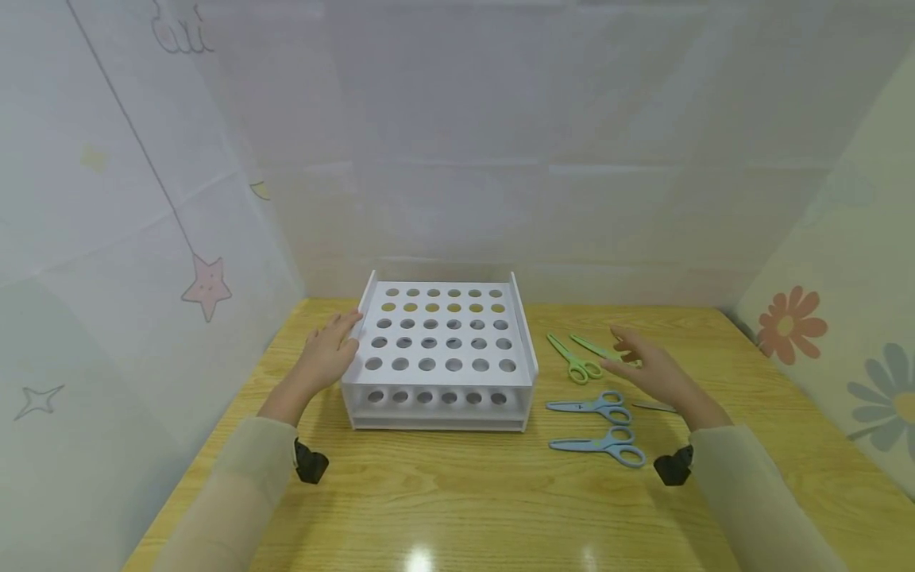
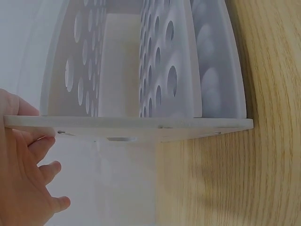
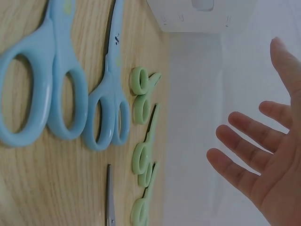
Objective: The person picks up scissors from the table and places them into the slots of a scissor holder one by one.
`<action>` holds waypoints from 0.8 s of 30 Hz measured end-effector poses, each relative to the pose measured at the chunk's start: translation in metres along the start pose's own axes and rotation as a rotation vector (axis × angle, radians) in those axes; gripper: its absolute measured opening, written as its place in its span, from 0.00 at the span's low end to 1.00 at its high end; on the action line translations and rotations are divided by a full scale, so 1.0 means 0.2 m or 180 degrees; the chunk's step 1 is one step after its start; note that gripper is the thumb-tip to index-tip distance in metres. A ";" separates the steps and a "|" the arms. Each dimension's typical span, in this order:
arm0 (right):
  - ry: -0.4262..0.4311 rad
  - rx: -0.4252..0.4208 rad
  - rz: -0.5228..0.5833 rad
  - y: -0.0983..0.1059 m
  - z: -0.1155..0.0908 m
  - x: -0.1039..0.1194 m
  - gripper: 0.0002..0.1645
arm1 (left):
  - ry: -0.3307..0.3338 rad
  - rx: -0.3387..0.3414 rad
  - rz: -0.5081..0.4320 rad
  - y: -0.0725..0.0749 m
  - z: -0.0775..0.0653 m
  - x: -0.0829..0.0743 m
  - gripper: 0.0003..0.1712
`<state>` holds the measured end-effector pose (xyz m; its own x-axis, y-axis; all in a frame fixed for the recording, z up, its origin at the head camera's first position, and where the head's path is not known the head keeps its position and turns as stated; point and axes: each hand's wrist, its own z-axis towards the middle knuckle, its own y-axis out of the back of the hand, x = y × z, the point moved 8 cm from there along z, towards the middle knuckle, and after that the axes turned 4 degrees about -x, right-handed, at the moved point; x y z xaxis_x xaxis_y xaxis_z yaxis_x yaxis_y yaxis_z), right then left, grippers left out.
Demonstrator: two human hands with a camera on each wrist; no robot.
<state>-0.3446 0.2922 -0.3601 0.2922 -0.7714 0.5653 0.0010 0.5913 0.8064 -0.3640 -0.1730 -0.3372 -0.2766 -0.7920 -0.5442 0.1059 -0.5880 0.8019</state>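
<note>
A white rack (image 1: 438, 373) with rows of round holes stands on the table. At its left side panel is my left hand (image 1: 325, 353); in the left wrist view the hand (image 2: 23, 174) holds the panel's edge (image 2: 141, 122), thumb on the inner side and fingers outside. My right hand (image 1: 646, 369) hovers over the right part of the table, fingers spread and holding nothing. Near it lie blue scissors (image 1: 577, 407), a second blue pair (image 1: 586, 445) and green scissors (image 1: 574, 361). More green scissors (image 1: 589, 345) are partly hidden behind that hand.
A thin grey metal blade (image 3: 110, 197) lies near the scissors. Patterned cloth walls stand at the left (image 1: 107, 318), back (image 1: 572, 159) and right (image 1: 843, 262) of the wooden table (image 1: 429, 500).
</note>
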 end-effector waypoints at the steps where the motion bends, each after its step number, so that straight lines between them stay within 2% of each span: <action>1: -0.0005 0.0003 0.0007 0.00 0.00 -0.01 0.48 | 0.0006 0.0000 -0.0007 0.00 0.00 0.00 0.30; 24: -0.0183 0.0112 0.0097 -0.07 -0.08 -0.15 0.45 | 0.0042 0.0019 -0.0021 0.00 0.00 0.00 0.30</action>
<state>-0.3387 0.3105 -0.3902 0.2362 -0.7661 0.5978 -0.0411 0.6068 0.7938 -0.3634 -0.1735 -0.3375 -0.2646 -0.7903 -0.5526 0.0984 -0.5922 0.7998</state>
